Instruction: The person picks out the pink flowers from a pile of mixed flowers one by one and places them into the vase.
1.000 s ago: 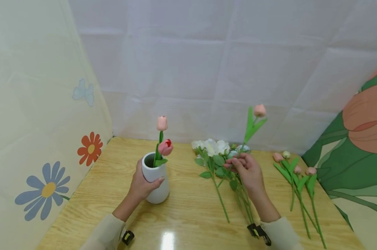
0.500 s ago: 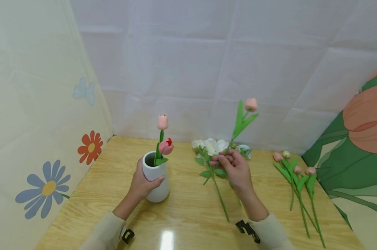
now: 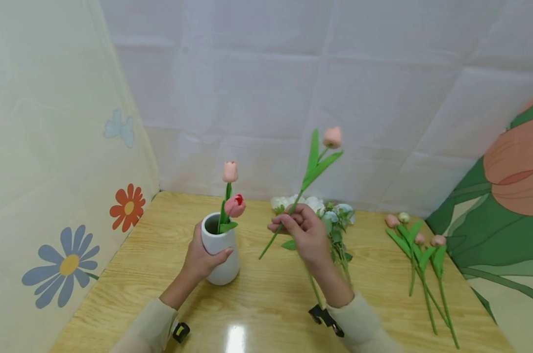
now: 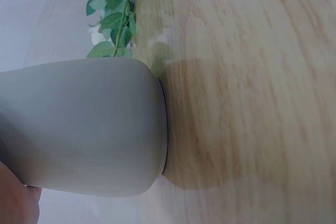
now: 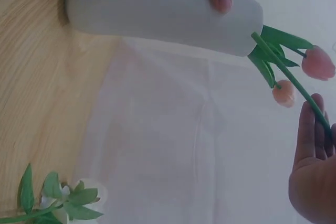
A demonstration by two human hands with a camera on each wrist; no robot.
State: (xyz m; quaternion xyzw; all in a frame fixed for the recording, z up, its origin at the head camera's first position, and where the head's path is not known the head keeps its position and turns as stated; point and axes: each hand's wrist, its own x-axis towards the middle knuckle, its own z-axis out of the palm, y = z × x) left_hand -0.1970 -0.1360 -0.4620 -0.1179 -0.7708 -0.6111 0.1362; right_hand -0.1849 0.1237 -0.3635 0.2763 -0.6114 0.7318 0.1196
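A white vase (image 3: pixel 222 267) stands upright on the wooden table, and my left hand (image 3: pixel 203 257) grips it round its side, thumb across the front. Two tulips rise from its mouth: a light pink tulip (image 3: pixel 230 172) and a darker pink tulip (image 3: pixel 235 206). To the right, my right hand (image 3: pixel 308 235) pinches the green stem of another light pink tulip (image 3: pixel 332 138), held up at a slant with its bloom to the upper right. The bare stem end points down-left toward the vase. In the right wrist view that stem (image 5: pixel 286 72) overlaps the vase's rim.
Behind the right hand lie white flowers (image 3: pixel 314 204) and pale blue flowers (image 3: pixel 344 212) with leafy stems. Several more tulips (image 3: pixel 427 264) lie at the table's right side. A white cloth (image 3: pixel 257 98) hangs behind the wooden table (image 3: pixel 129 284).
My right hand has moved left with the light pink tulip, from over the blue flowers toward the vase, and its stem end now shows. The left hand and vase have stayed in place.
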